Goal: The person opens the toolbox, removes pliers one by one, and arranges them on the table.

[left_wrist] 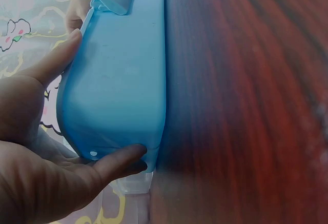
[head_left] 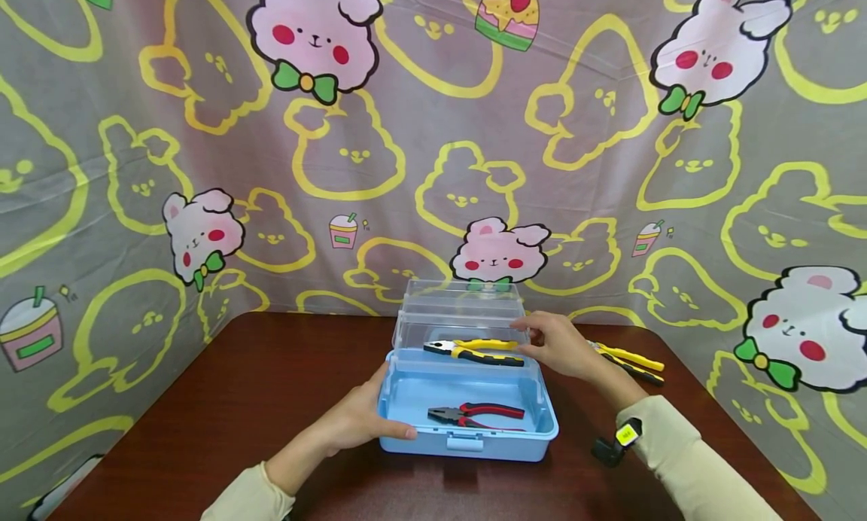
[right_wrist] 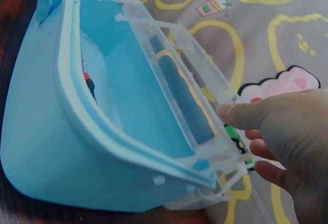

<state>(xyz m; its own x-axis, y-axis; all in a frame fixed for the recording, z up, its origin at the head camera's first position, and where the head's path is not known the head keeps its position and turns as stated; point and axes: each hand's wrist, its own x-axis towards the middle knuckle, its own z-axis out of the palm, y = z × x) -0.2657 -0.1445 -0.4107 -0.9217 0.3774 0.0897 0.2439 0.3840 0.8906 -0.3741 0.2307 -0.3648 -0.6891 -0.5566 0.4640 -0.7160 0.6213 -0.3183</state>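
Note:
A light-blue toolbox point(head_left: 501, 447) stands with its clear lid point(head_left: 423, 291) raised. My left hand point(head_left: 359, 415) holds its left end, thumb along the front rim and fingers on the side, as the left wrist view also shows point(left_wrist: 56, 178). Pliers with red-and-black handles point(head_left: 491, 410) lie inside the box. Yellow-and-black pliers point(head_left: 488, 348) rest on the raised clear tray point(right_wrist: 154, 70) behind the box's opening. At the right edge of the lid is my right hand point(head_left: 558, 344), its thumb in front and curled fingers behind; these fingers are partly hidden.
Another pair of yellow-and-black pliers point(head_left: 633, 359) lies on the dark wooden table point(head_left: 223, 400), to the right of the box and behind the right forearm. A patterned cloth point(head_left: 420, 129) hangs behind the table and along both sides.

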